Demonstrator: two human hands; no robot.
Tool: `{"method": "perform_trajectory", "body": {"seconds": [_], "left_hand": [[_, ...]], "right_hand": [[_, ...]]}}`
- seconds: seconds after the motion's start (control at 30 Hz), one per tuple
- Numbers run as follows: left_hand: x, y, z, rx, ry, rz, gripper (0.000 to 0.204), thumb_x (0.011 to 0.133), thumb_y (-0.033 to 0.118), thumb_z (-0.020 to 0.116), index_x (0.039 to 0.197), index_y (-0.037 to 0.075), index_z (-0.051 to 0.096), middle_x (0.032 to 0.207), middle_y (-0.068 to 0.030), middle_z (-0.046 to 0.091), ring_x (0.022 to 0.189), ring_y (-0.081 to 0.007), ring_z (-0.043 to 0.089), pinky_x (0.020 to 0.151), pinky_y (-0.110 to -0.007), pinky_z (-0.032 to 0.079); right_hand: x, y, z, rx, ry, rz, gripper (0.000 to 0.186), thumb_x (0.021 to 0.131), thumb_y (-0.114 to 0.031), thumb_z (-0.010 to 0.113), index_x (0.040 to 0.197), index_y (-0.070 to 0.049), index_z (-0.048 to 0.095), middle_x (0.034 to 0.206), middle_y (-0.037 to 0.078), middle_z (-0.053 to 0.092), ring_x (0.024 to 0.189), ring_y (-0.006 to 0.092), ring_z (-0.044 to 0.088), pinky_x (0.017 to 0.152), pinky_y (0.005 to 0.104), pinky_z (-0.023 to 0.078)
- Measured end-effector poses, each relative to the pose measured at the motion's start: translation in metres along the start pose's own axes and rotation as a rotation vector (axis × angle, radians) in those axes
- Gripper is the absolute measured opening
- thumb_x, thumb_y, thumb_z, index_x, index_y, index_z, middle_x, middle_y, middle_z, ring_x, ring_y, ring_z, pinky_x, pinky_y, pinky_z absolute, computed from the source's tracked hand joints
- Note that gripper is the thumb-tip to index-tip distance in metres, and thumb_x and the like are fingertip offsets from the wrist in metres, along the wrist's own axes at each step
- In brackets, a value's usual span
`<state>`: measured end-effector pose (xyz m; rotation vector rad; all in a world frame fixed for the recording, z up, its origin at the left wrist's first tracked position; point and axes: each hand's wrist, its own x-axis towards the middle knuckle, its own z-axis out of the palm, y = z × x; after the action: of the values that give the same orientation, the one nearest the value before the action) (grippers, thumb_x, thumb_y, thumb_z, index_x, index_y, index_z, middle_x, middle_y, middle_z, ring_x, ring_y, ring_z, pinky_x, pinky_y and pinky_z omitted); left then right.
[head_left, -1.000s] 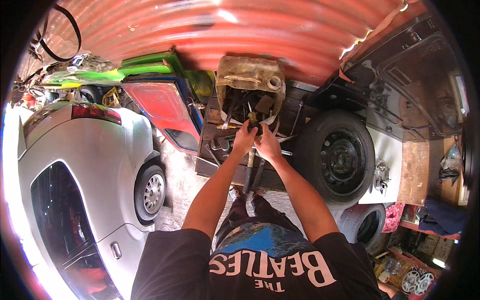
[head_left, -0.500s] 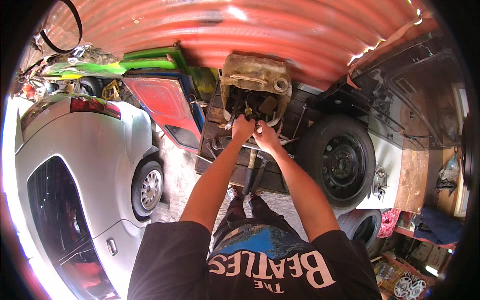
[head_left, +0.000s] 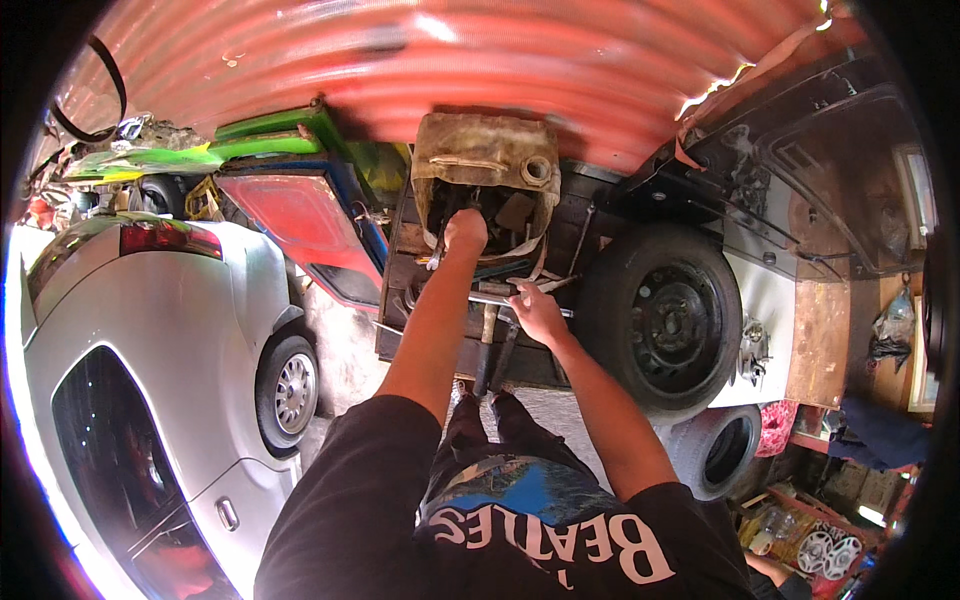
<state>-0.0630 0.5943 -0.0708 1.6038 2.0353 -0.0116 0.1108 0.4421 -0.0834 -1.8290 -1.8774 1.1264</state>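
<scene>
- Item: cut-open jerrycan (head_left: pixel 487 160), rusty tan, upright on a dark workbench (head_left: pixel 400 330) against the red corrugated wall (head_left: pixel 450 60). It serves as a bin for scrap parts.
- Our left hand (head_left: pixel 465 230) is at the jerrycan's ragged opening, fingers curled; we cannot tell whether it holds anything.
- Our right hand (head_left: pixel 535 312) lies on the bench, partly closed over a long steel wrench (head_left: pixel 490 297), just beside a hammer (head_left: pixel 487 335) that hangs over the front edge.
- Risk: the cut metal rim could slice our left wrist if we pull out fast.
- Risk: a nudge from our right forearm could tip the hammer off the bench onto our feet.
- Risk: the jerrycan may topple forward if we drag on its contents.
- Nearby: black spare wheel (head_left: pixel 665 322) to the right, silver car (head_left: pixel 150 330) to the left.
</scene>
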Motion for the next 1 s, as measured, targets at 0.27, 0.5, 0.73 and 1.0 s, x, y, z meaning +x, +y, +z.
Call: {"method": "perform_trajectory", "body": {"seconds": [0.27, 0.5, 0.73, 1.0], "left_hand": [[0.009, 0.002, 0.021, -0.037, 0.051, 0.012, 0.025, 0.093, 0.013, 0.052, 0.104, 0.003, 0.071, 0.112, -0.0204, 0.068, 0.104, -0.0328, 0.067, 0.082, -0.042, 0.057], [0.011, -0.002, 0.029, 0.017, 0.060, 0.010, 0.027, 0.095, 0.013, 0.049, 0.112, 0.000, 0.065, 0.118, -0.0206, 0.064, 0.109, -0.0343, 0.064, 0.085, -0.043, 0.057], [0.009, 0.000, 0.028, 0.068, -0.003, 0.021, 0.033, 0.096, 0.013, 0.051, 0.126, 0.000, 0.052, 0.125, -0.0208, 0.057, 0.116, -0.0338, 0.059, 0.091, -0.042, 0.055], [0.014, -0.009, 0.038, 0.008, 0.098, 0.074, 0.029, 0.096, 0.011, 0.048, 0.122, 0.001, 0.054, 0.124, -0.0224, 0.056, 0.113, -0.0364, 0.060, 0.087, -0.044, 0.056]], "right_hand": [[0.000, 0.014, -0.015, -0.027, 0.011, 0.053, 0.042, 0.093, -0.032, 0.059, 0.120, 0.000, 0.055, 0.098, 0.025, 0.069, 0.094, 0.0391, 0.067, 0.081, 0.0462, 0.053], [0.006, 0.019, -0.007, -0.007, -0.004, 0.064, 0.043, 0.093, -0.033, 0.058, 0.122, -0.002, 0.055, 0.096, 0.024, 0.069, 0.094, 0.0385, 0.067, 0.081, 0.0454, 0.053], [0.011, 0.027, -0.006, 0.005, -0.032, 0.093, 0.044, 0.093, -0.034, 0.058, 0.124, -0.003, 0.055, 0.099, 0.025, 0.069, 0.096, 0.0395, 0.066, 0.082, 0.0453, 0.053], [0.010, 0.021, -0.011, -0.016, 0.003, 0.059, 0.044, 0.094, -0.034, 0.058, 0.123, -0.001, 0.055, 0.099, 0.026, 0.068, 0.096, 0.0406, 0.066, 0.082, 0.0471, 0.052]]}}
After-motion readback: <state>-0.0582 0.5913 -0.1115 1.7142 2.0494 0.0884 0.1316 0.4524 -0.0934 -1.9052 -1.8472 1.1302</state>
